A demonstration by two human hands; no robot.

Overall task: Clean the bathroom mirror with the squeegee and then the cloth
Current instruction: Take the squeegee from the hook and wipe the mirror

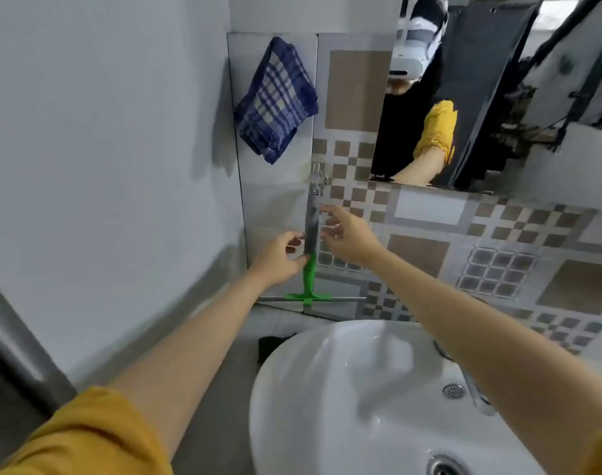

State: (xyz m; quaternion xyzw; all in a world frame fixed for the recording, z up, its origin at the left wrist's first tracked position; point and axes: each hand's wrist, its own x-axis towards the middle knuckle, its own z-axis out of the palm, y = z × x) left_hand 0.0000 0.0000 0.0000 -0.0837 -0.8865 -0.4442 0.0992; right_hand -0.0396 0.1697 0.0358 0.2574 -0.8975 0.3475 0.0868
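A squeegee (310,269) with a grey handle, a green neck and a metal blade hangs upright from a hook on the wall, blade down, just above the sink. My left hand (280,258) is at the handle's left side, its curled fingertips touching the handle but not wrapped around it. On the handle's right side, my right hand (346,236) has its fingers spread. A blue checked cloth (275,97) hangs on the wall above the squeegee. The mirror (498,108) is at the upper right and reflects a person in a yellow sleeve.
A white sink (327,389) with a metal tap (477,395) lies below my arms. Patterned brown and grey tiles (464,255) cover the wall under the mirror. A plain grey wall (104,149) runs along the left.
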